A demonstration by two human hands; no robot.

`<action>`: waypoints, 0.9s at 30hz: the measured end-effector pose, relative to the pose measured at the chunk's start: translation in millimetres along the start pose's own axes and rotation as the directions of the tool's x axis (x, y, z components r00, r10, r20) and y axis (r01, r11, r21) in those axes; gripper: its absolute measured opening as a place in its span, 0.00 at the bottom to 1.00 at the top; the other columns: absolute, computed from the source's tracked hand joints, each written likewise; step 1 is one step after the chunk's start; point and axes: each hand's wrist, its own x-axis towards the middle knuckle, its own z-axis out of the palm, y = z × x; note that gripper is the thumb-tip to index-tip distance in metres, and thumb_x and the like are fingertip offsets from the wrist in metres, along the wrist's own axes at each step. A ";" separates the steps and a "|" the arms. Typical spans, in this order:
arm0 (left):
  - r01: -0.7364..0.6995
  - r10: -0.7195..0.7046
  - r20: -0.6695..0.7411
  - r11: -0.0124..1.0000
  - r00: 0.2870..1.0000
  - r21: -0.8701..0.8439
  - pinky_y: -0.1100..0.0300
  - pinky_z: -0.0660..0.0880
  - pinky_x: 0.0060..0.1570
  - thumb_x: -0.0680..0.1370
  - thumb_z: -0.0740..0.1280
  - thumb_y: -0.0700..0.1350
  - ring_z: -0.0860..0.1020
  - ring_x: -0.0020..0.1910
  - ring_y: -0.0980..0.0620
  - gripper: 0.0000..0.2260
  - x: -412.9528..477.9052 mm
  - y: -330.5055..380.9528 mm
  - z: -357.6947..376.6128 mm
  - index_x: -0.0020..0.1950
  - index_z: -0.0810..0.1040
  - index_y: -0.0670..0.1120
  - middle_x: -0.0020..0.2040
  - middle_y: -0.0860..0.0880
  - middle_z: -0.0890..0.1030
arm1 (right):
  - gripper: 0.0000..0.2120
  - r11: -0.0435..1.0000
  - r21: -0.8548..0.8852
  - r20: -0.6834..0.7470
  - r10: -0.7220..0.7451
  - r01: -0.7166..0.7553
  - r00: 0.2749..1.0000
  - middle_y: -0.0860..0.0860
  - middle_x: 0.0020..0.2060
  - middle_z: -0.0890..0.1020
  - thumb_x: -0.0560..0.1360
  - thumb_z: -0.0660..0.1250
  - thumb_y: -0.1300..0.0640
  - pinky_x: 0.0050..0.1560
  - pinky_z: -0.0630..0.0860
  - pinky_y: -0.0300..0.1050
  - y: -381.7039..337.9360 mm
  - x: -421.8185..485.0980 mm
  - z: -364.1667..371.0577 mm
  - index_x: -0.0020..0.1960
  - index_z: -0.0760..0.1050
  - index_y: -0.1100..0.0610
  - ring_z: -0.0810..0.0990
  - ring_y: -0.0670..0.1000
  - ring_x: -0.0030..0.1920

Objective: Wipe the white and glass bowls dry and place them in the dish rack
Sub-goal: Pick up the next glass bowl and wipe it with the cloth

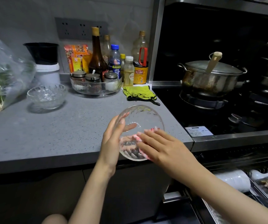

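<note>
Left hand (112, 139): lower centre of the frame; fingers straight and pointing up; palm flat against the left wall of the glass bowl
Right hand (160, 147): just right of the left one; fingers stretched nearly flat over the bowl's near right side, not curled round it; pink shows at the fingertips and along the hand's lower edge, but I cannot tell whether it is cloth or nails
Glass bowl (142, 131): patterned clear glass; held tilted between both hands, off the surface and above its front edge, centre of the frame
Surface (65, 126): grey speckled; fills the left and middle of the frame
Green cloth (139, 93): crumpled at the surface's right edge, above the held bowl and just beside the stove
Second glass bowl (47, 96): upright on the surface, left of centre, well apart from the hands
Condiment tray (96, 90): clear and round, with lidded jars in it; bottles stand behind it against the wall
Plastic bag (1, 75): far left, greens inside
Pot (210, 76): upper right, on a burner, lid on; a wooden handle leans on the lid
Dish rack (209, 207): lower right corner, pulled out below the stove; white dishes (233, 180) lie in it
</note>
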 end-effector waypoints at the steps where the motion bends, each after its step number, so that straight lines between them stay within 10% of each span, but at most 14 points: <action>1: 0.003 -0.003 0.004 1.000 1.000 0.006 0.58 0.80 0.46 0.73 0.60 0.57 0.83 0.53 0.50 0.21 -1.2 -0.6 0.1 0.65 0.74 0.54 0.54 0.49 0.84 | 0.15 1.000 -0.026 -0.016 0.015 -0.015 1.000 0.55 0.62 0.79 0.76 0.64 0.56 0.63 0.71 0.51 0.9 -0.5 0.2 0.61 0.79 0.58 0.79 0.55 0.61; 7: -0.034 0.031 -0.052 0.998 0.998 -0.054 0.58 0.79 0.50 0.76 0.65 0.52 0.82 0.54 0.50 0.18 -10.4 -16.0 27.0 0.65 0.73 0.57 0.57 0.50 0.82 | 0.14 0.935 0.245 -0.140 0.297 -0.258 0.945 0.51 0.56 0.83 0.77 0.62 0.56 0.41 0.72 0.38 -35.0 26.6 -8.8 0.59 0.81 0.57 0.83 0.48 0.45; 15: 0.051 -0.051 -0.002 0.998 0.999 0.033 0.51 0.81 0.47 0.72 0.61 0.58 0.83 0.51 0.48 0.19 3.6 -3.4 -1.4 0.61 0.76 0.57 0.54 0.47 0.84 | 0.16 0.996 0.033 -0.045 0.089 -0.088 0.995 0.54 0.61 0.80 0.77 0.61 0.54 0.64 0.69 0.50 0.7 1.3 12.4 0.60 0.80 0.57 0.79 0.54 0.61; 21: -0.004 -0.002 -0.071 0.996 0.997 -0.084 0.58 0.79 0.48 0.73 0.68 0.56 0.79 0.60 0.45 0.20 -6.3 -19.6 26.2 0.65 0.73 0.59 0.64 0.46 0.78 | 0.14 0.902 0.310 -0.100 0.346 -0.302 0.933 0.49 0.57 0.83 0.74 0.65 0.56 0.38 0.71 0.35 -37.3 31.1 -3.0 0.59 0.81 0.55 0.83 0.47 0.45; 27: 0.027 -0.027 -0.001 0.998 1.000 0.057 0.50 0.80 0.51 0.74 0.57 0.59 0.83 0.52 0.49 0.20 7.4 -4.4 -3.4 0.63 0.74 0.56 0.51 0.50 0.85 | 0.19 0.995 0.079 -0.036 0.067 -0.064 0.997 0.55 0.61 0.80 0.77 0.57 0.52 0.64 0.68 0.47 -4.0 6.5 4.6 0.60 0.80 0.59 0.80 0.54 0.60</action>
